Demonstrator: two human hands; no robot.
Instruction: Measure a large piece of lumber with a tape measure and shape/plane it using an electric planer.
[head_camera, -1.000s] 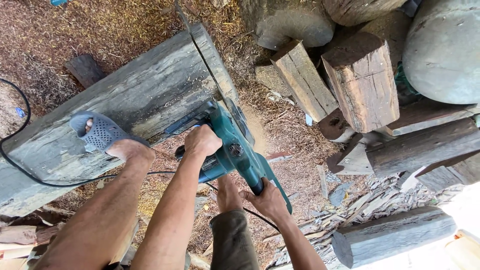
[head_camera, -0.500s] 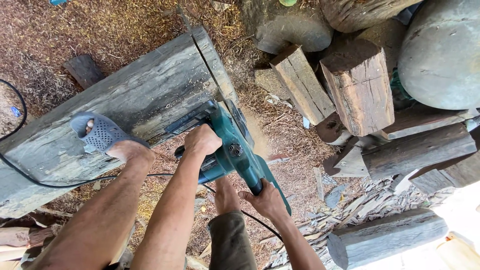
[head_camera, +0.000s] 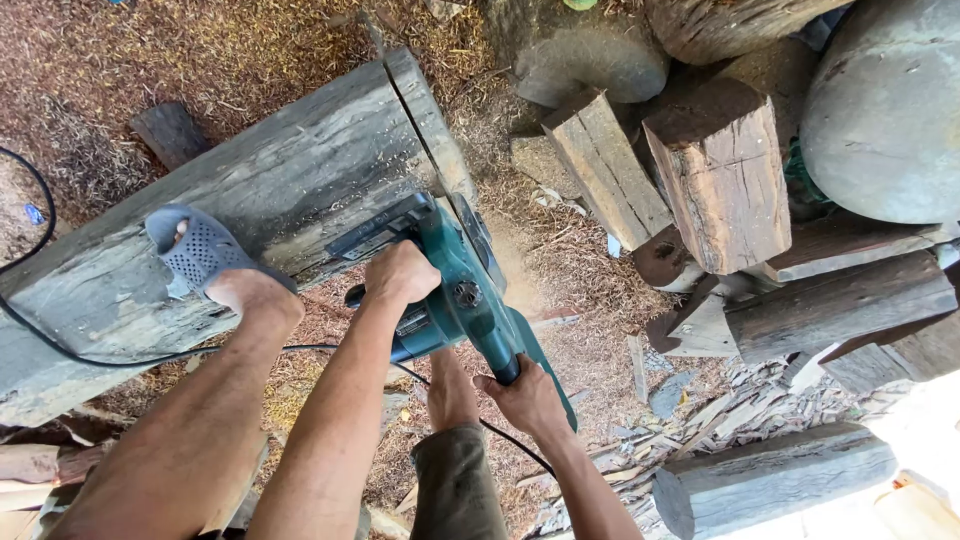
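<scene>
A teal electric saw (head_camera: 462, 288) cuts down the end of a big grey weathered timber beam (head_camera: 240, 210). My left hand (head_camera: 400, 275) grips the saw's front handle. My right hand (head_camera: 525, 395) grips the rear handle, close to my body. A thin cut line runs across the beam's right end above the saw. My left foot in a grey perforated clog (head_camera: 195, 250) presses on the beam's top face. My other leg (head_camera: 450, 400) stands on the ground below the saw. Its black power cord (head_camera: 60, 345) trails left across the beam.
Sawdust and wood chips (head_camera: 200, 60) cover the ground. Cut timber blocks (head_camera: 720, 175) and logs (head_camera: 770, 480) pile up at the right, with a large round grey stone (head_camera: 885, 110) at the top right. Offcuts lie by my feet at the lower left.
The saw and both hands hold nearly the same place. The view has shifted slightly. Nothing was picked up or let go.
</scene>
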